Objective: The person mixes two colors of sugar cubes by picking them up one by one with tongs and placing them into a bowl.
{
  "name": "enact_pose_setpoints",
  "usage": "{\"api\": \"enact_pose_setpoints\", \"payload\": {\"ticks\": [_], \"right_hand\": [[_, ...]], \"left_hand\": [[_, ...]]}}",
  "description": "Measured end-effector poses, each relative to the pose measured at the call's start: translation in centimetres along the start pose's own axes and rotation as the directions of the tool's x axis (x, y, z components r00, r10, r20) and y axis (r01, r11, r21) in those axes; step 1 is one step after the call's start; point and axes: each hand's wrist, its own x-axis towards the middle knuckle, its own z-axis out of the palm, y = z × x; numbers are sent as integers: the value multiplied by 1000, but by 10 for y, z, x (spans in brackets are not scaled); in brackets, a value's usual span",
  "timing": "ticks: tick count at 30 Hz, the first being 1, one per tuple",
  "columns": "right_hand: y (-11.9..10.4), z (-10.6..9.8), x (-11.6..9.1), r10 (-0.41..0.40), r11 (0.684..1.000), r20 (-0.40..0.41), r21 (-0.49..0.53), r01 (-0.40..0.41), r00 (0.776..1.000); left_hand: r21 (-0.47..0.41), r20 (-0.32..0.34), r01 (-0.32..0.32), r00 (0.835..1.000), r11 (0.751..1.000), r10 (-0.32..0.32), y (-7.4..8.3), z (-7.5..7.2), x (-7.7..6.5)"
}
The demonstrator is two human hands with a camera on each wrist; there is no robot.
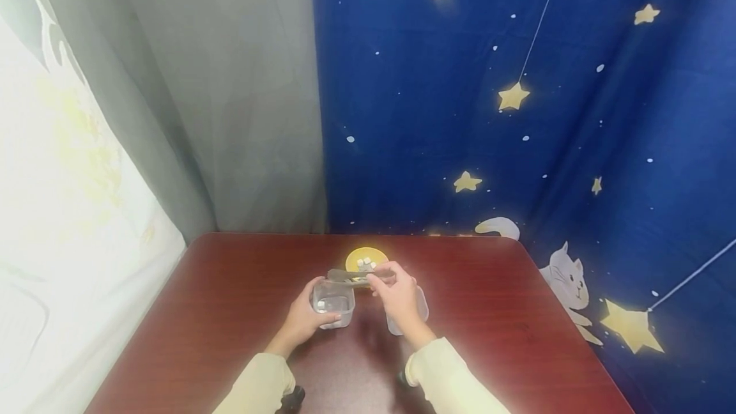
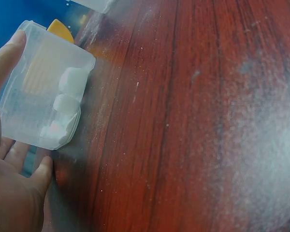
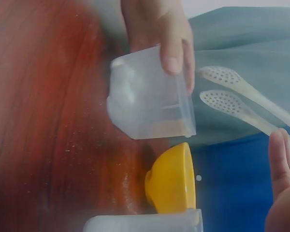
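My left hand (image 1: 305, 317) grips a clear plastic box (image 3: 150, 101), thumb on one side and fingers around it. White cubes (image 2: 67, 104) lie in the bottom of the box, which is tilted in the left wrist view. My right hand (image 1: 401, 299) holds a pair of tongs (image 1: 344, 275) with perforated, spoon-like ends. The tongs' ends (image 3: 224, 101) are apart with nothing between them, above the box in the head view. Beyond both hands stands a yellow bowl (image 3: 168, 180) with several white cubes (image 1: 365, 263) in it.
A second clear plastic container (image 1: 423, 305) rests on the table to the right, partly hidden by my right hand. The dark red wooden table (image 1: 259, 286) ends at a grey curtain (image 1: 253, 114) and a blue star-patterned curtain (image 1: 402, 114).
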Motion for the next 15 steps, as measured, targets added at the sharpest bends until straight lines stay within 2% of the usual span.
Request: {"api": "enact_pose_setpoints", "payload": {"ticks": [6,15], "right_hand": [[6,3,-5,-68,995,114,-63,76,991],[13,12,-7,-64,987,221,-130,95,973]], "left_hand": [[24,3,-18,1000,1000,18,1,-1,1],[23,15,-11,1000,1000,11,1,-1,-2]]}}
